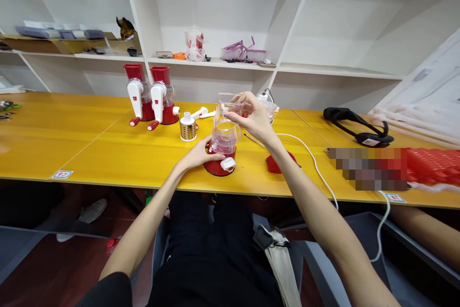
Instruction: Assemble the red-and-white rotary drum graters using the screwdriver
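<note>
In front of me on the table stands a red suction base (215, 169) with a white knob (228, 164) on its side. My left hand (201, 153) is closed around the base from the left, with the thumb across its front. Above the base is the clear plastic housing (225, 137) of a rotary grater, upright. My right hand (253, 114) grips the rim of its square chute from the right, partly hiding it. A metal grating drum (188, 128) with a white top stands to the left, and white crank parts (199, 113) lie behind it. Near my right forearm lies a red plastic part (274, 164).
Two assembled red-and-white rotary graters (161, 94) stand at the back left. A white cable (312, 156) crosses the table on the right. Beyond it lie a black headset (359, 127) and red wrapping (433, 165). A clear bowl (269, 107) sits behind my right hand, before white shelves (215, 62).
</note>
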Available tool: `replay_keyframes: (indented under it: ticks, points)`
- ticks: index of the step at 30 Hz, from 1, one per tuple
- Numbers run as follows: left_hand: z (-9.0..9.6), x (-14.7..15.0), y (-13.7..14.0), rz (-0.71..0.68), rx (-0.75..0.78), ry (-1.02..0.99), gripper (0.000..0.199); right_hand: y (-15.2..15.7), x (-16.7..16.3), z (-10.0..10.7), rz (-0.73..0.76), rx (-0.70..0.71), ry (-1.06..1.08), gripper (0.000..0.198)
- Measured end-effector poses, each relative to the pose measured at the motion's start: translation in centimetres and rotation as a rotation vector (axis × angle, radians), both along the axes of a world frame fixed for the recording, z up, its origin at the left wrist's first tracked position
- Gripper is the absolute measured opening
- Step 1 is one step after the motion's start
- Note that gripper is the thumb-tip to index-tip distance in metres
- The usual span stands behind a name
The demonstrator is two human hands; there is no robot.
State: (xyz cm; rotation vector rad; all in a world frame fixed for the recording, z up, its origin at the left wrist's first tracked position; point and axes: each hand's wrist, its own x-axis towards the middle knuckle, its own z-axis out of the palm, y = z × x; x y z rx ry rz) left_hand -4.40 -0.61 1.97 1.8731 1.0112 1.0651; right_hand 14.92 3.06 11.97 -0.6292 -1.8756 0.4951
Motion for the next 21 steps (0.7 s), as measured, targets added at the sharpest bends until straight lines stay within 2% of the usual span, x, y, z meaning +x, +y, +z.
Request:
replay_keyframes:
  ticks: [8, 15, 21]
  points:
    - [-0.1, -0.1, 0.0, 0.003, -0.009, -0.002, 0.075, -0.3, -0.2, -0.2, -0.102, 0.097, -0.028, 0.053]
    - [0.0, -0.1, -0.1, 0.016, -0.015, -0.024, 0.082, -1.4, -1.2, -0.9, -0.441, 0.251, -0.086, 0.058]
    - [0.3, 0.4, -0.6, 0.071, 0.044, 0.026, 0.086, -2.8, -2.3, -1.0, -0.666, 0.233, -0.183, 0.056]
